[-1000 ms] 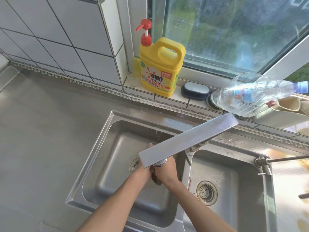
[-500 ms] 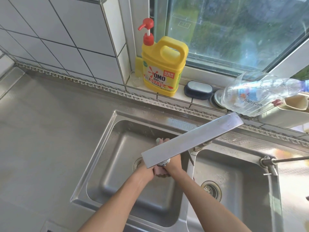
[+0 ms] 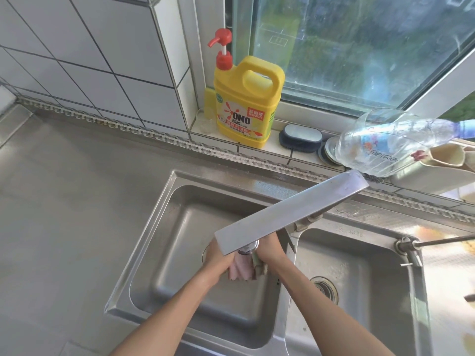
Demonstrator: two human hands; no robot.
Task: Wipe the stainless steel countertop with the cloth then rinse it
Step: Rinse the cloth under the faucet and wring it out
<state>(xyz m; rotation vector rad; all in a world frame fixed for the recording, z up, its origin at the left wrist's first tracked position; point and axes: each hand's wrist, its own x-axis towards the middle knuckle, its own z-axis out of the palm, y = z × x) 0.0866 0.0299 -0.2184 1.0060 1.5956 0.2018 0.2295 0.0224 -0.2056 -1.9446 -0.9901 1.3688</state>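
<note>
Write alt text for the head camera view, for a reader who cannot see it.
Two hands, left hand and right hand, hold a pinkish cloth under the flat faucet over the left basin of a steel double sink. A yellow detergent jug stands on the windowsill behind.

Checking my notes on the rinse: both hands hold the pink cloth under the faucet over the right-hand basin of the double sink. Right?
Not quite. The head view shows both hands, left and right, holding the pink cloth under the flat steel faucet over the left-hand basin.
</note>
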